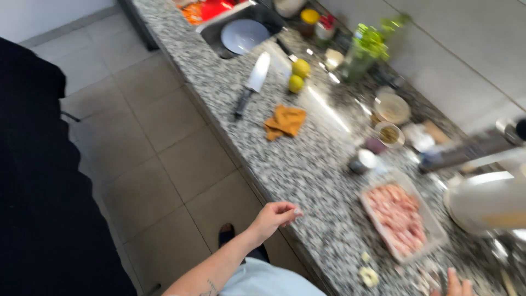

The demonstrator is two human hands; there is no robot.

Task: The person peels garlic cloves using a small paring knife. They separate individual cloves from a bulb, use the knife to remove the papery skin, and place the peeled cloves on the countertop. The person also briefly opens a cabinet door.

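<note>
Your left hand [274, 215] is hanging right at the counter [307, 164] edge, around 6 o'clock in the shot. Its fingers are loosely curled in with nothing in them, and it's hard to say if the fingertips actually touch the granite. Your right hand [453, 285] only pokes in at the bottom edge, about 5 o'clock. You just see a few fingertips, so I can't tell if it's open or closed, or if it's gripping anything.

Nearest thing to both hands is the clear tray [433, 230] of pink raw meat [397, 215], sitting at roughly 4 o'clock, between the two hands and a bit further in on the counter. Just below the tray there are pale peeled bits [369, 275] lying loose on the granite.

At 3 o'clock from the tray there's a big white pot [485, 203], blurred. Going up toward 1 o'clock you've got a small bowl [389, 134] with something green in it and a round lid or plate [392, 108] beyond it.

Further up, around 12 o'clock: an orange cloth [285, 121] crumpled on the counter, a cleaver [253, 82] with a dark handle lying flat to the cloth's 11 o'clock, and two yellow-green lemons [298, 75] touching each other just at its right. The sink [263, 16] at the far end has a round grey plate [244, 36] in it.
</note>
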